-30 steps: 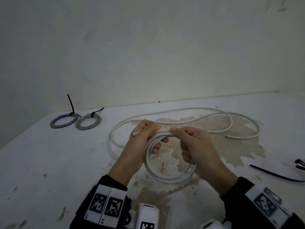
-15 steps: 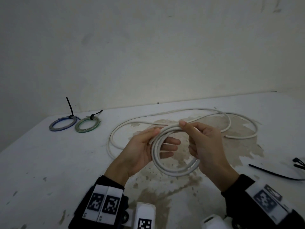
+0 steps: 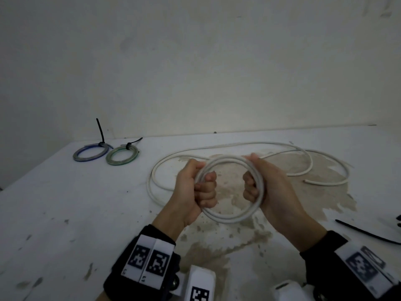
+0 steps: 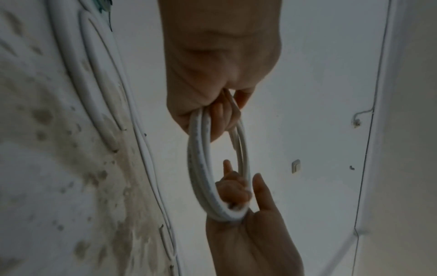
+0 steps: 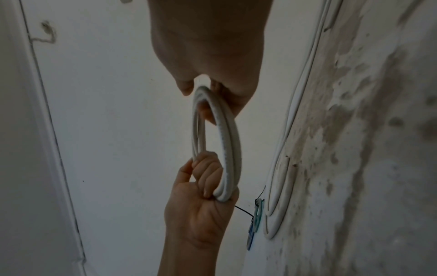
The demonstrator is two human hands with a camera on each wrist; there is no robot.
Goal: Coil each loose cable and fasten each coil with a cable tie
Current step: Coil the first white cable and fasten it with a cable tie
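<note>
A white cable coil of about two turns hangs in the air between my hands, above the table's middle. My left hand grips its left side with fingers curled through the ring. On the opposite side my right hand grips it, thumb on top. The rest of the white cable trails loose over the table behind, its cut end at the right. The left wrist view shows the coil edge-on below my left hand. In the right wrist view the coil hangs from my right hand.
Two tied coils lie at the back left of the table, one blue and one green, each with a black tie. A loose black cable tie lies at the right edge. A bare wall stands behind the table.
Both hands shifted from the top of the coil to its two sides. The left fingers closed round the left side, and the ring now faces me more squarely.
</note>
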